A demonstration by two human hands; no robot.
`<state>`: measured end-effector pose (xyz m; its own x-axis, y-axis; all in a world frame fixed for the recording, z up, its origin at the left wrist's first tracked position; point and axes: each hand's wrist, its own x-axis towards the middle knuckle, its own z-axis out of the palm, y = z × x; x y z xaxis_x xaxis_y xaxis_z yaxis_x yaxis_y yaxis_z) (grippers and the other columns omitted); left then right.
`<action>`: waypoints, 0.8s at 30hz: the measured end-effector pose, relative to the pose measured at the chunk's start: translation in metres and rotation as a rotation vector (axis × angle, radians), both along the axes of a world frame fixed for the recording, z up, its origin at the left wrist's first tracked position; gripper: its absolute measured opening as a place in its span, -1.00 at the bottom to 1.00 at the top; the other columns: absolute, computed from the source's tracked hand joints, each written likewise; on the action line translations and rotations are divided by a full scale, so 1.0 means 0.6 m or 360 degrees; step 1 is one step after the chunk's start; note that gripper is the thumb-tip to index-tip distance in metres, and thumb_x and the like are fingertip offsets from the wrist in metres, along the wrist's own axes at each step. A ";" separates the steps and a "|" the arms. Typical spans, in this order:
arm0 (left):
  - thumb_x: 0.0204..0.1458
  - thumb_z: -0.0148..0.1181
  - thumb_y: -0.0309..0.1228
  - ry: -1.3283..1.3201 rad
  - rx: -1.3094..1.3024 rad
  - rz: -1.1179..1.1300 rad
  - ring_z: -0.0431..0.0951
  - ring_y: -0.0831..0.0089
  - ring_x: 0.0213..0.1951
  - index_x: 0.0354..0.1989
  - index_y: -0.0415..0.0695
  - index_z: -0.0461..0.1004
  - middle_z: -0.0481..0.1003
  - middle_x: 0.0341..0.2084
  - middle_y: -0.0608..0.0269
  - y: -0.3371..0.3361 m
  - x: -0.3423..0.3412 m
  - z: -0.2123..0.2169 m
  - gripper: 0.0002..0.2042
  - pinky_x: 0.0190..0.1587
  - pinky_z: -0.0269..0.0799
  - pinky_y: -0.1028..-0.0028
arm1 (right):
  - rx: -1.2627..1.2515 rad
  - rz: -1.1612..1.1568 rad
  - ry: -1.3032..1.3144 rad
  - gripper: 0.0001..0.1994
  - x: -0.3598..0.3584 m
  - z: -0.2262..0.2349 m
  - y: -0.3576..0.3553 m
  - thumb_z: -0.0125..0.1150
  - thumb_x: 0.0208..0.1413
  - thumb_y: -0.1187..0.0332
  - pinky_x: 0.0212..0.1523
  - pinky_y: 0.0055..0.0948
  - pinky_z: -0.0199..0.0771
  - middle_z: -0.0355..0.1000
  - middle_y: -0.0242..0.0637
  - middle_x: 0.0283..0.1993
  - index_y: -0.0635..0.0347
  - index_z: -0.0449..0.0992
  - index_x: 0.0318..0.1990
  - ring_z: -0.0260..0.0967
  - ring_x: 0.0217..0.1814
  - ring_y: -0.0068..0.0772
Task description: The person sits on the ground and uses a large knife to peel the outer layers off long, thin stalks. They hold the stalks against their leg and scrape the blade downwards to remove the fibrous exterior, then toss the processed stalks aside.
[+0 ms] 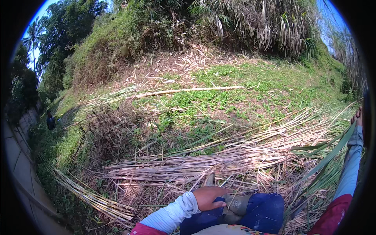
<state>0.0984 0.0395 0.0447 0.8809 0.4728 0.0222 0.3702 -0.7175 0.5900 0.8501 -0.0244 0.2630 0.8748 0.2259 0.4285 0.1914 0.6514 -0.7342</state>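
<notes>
My left hand (211, 197) hovers above my lap, in front of my dark blue trousers (262, 211) and a boot (237, 205). Its fingers are stretched out with the thumb apart, and nothing shows in it. At the far right rim my right hand (357, 117) is raised with its fingers curled; what they close on is cut off and dark. Long green leaves (333, 156) hang down beside that forearm. Just beyond my feet lies a wide heap of cut cane stalks (219, 162), stretched from left to right.
A smaller bundle of stalks (94, 199) lies at the lower left, near a paved strip (27, 172). Farther off, one long pale stalk (192, 90) rests on green ground plants. An overgrown bank (156, 35) rises behind. A dark figure (51, 120) is at the far left.
</notes>
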 end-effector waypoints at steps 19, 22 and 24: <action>0.17 0.21 -0.44 -0.0523 -0.0568 0.0469 0.53 0.34 0.02 0.27 -0.22 0.37 0.52 0.02 0.02 -0.088 0.070 -0.041 -0.53 0.00 0.49 0.40 | -0.0520 0.0239 0.1102 -0.66 -0.312 -0.484 0.131 0.17 0.28 0.03 -0.68 -0.27 0.21 0.24 -0.44 -0.59 0.10 0.40 -0.35 0.10 -0.69 -0.39; 0.16 0.28 -0.32 -0.0498 -0.0660 0.0579 0.54 0.24 0.01 0.26 -0.24 0.37 0.52 0.03 0.00 -0.090 0.065 -0.096 -0.49 0.03 0.48 0.34 | -0.0788 0.0445 0.1428 -0.76 -0.341 -0.643 0.119 0.10 0.31 0.17 -0.67 -0.27 0.24 0.22 -0.31 -0.61 0.16 0.33 -0.23 0.16 -0.68 -0.36; 0.14 0.30 -0.30 -0.0321 -0.0421 0.0501 0.55 0.18 0.00 0.25 -0.25 0.37 0.51 0.04 -0.03 -0.104 0.073 -0.093 -0.47 0.03 0.48 0.31 | -0.0917 0.0364 0.1471 -0.70 -0.384 -0.730 0.099 0.07 0.27 0.20 -0.66 -0.34 0.37 0.34 -0.22 -0.55 0.26 0.39 -0.06 0.33 -0.64 -0.33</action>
<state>0.1420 -0.0229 -0.0109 0.6841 0.7291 0.0210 0.4049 -0.4035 0.8205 0.6199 0.0349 -0.1748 0.7156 0.3780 -0.5873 -0.6663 0.1172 -0.7364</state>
